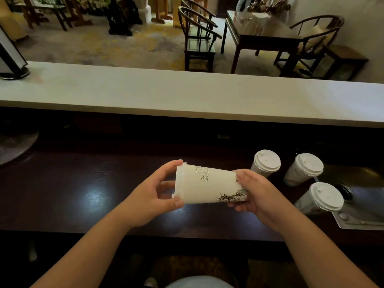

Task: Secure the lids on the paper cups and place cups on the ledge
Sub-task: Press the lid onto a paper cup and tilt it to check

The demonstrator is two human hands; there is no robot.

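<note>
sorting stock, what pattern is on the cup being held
White paper cup with gold cloud outline and dark ink-style drawing near its base; head view.

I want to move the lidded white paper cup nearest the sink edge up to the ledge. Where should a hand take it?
Grip the lidded white paper cup around its side wall just under the lid, coming from the left: the sink sits on its right, and the lid's rim gives a stop.

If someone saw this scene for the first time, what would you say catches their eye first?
First, the white paper cup held sideways over the dark counter, the left hand at its lidded end and the right hand at its base. Next, three lidded cups standing at the right, and beyond them the long pale ledge, with no cups on it.
</note>
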